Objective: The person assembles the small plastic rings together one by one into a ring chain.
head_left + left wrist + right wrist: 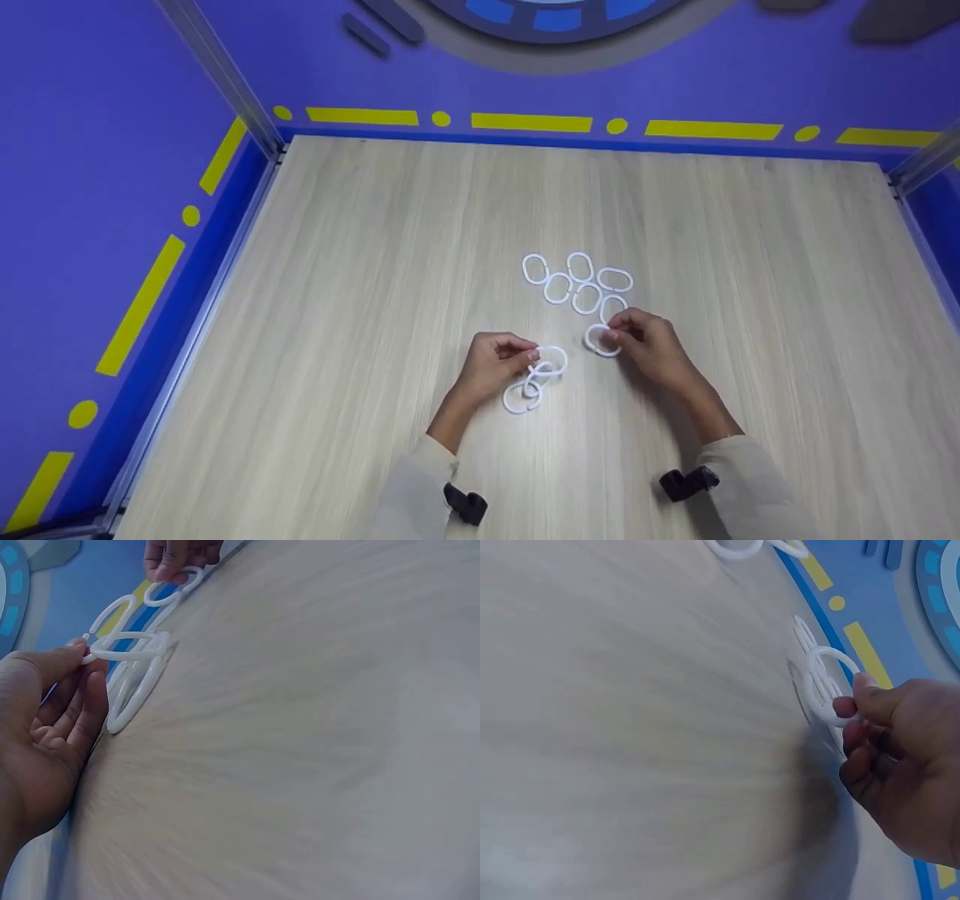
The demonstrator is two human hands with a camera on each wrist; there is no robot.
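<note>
Thumb and fingers of my left hand [491, 366] pinch a white plastic C-shaped link [565, 361], the top one of a short linked chain. Its lowest link [505, 401] hangs or lies close over the table, nearer to me. In the left wrist view the held link [133, 606] shows a gap beside the fingertips. My right hand [660, 351] pinches a single white link [587, 343] at its right side, apart from the chain. That link [808, 682] stands tilted over the table in the right wrist view, its far side covered by the fingertips.
Several loose white links, one of them at the group's left end [524, 270], lie close together on the wooden table [375, 300] beyond my hands. Blue panels [375, 82] with yellow marks border the table at the back and left. Black wrist mounts [466, 505] sit on both sleeves.
</note>
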